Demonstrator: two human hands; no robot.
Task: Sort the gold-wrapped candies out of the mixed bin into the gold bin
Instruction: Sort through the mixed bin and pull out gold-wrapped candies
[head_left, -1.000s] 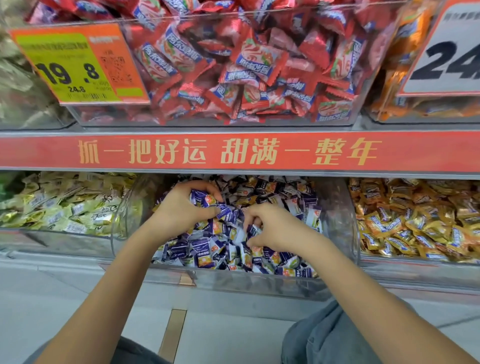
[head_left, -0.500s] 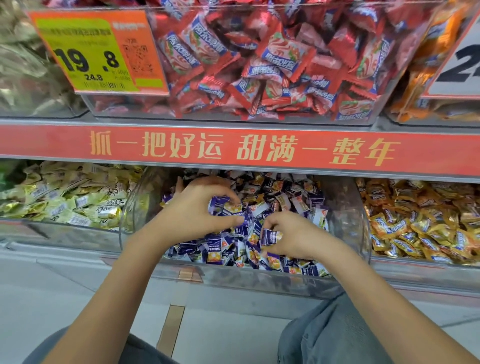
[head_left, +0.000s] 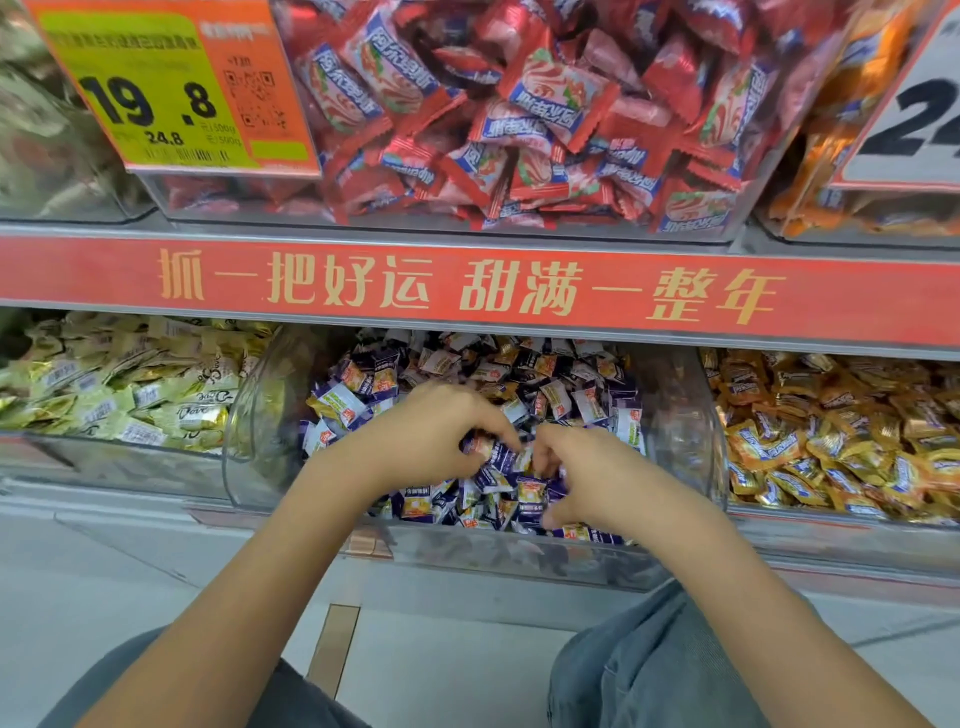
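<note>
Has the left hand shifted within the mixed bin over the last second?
Yes. The left hand has moved rightward from the mixed bin's curved left wall, closing on the right hand.

Your mixed bin (head_left: 675, 415) is clear glossy plastic, curved and reflective. Inside it, the candies (head_left: 524, 364) wear shiny purple-and-white film. Right of that bin, the gold bin's wrappers (head_left: 831, 441) glint like crinkled foil. Above it, the shelf strip (head_left: 467, 291) looks like smooth printed red plastic.

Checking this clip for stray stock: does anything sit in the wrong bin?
Yes. A gold-wrapped candy lies among purple ones in the middle bin, between the left hand and right hand.
</note>
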